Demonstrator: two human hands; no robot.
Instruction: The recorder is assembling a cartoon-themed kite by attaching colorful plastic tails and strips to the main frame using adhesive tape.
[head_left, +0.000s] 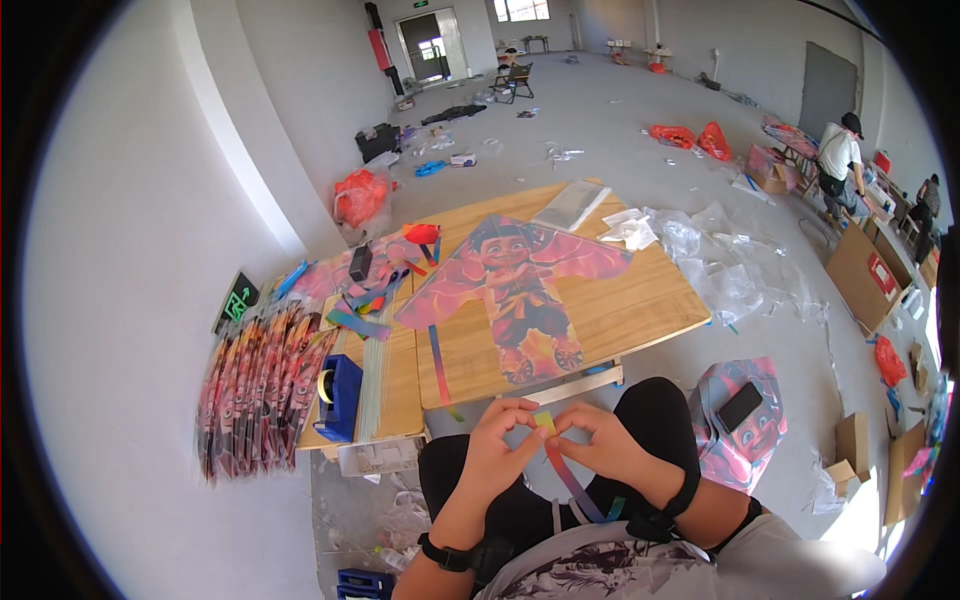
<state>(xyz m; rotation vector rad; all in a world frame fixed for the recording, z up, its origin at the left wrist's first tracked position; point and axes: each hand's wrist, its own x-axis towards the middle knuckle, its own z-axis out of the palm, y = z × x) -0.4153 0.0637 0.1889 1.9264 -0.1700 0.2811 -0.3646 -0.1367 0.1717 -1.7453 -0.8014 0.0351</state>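
Over my lap, my left hand [505,438] and my right hand [598,437] pinch the yellow-green end of a rainbow-coloured ribbon [570,482] between their fingertips. Its other end trails down through red and purple to blue on my lap. Just beyond my hands, a kite [525,285] printed with a cartoon figure lies spread on the wooden table [660,312]. A second ribbon [438,365] hangs from the kite's left side over the table's near part.
At the table's left stand a blue tape dispenser [341,398], colourful ribbons [360,318] and a row of packed kites [255,390]. Clear plastic [590,205] lies at the far edge. A phone [740,407] rests on kite sheets at my right. Two people [838,165] work far right.
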